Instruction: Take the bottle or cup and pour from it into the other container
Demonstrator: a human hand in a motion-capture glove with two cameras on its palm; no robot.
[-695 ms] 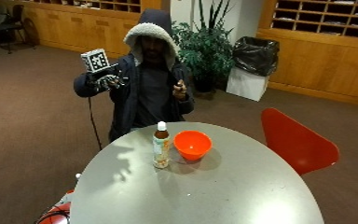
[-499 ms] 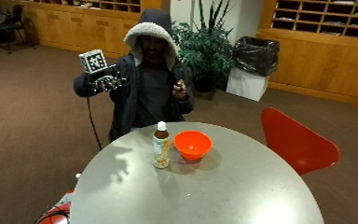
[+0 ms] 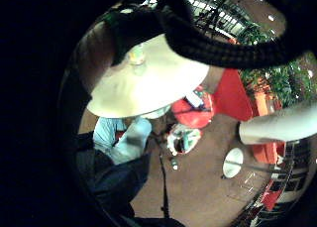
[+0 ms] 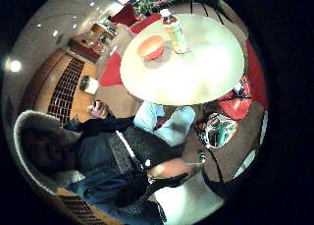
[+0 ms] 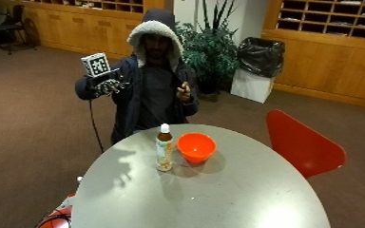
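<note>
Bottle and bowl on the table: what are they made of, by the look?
Bottle: likely clear plastic; contents show through, white cap, paper-like label. Orange bowl: probably plastic; uniform bright colour, smooth thin rim with slight sheen. Neither is certain from looks alone.

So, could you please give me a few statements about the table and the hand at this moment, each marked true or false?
1. The bottle stands upright on the table. True.
2. The gloved right hand holds the bottle. False: it is raised in the air, away from the table, holding nothing.
3. The orange bowl sits beside the bottle. True.
4. The bottle's cap is off. False: a white cap is on it.
5. The bowl lies upside down. False: its opening faces up.
</note>
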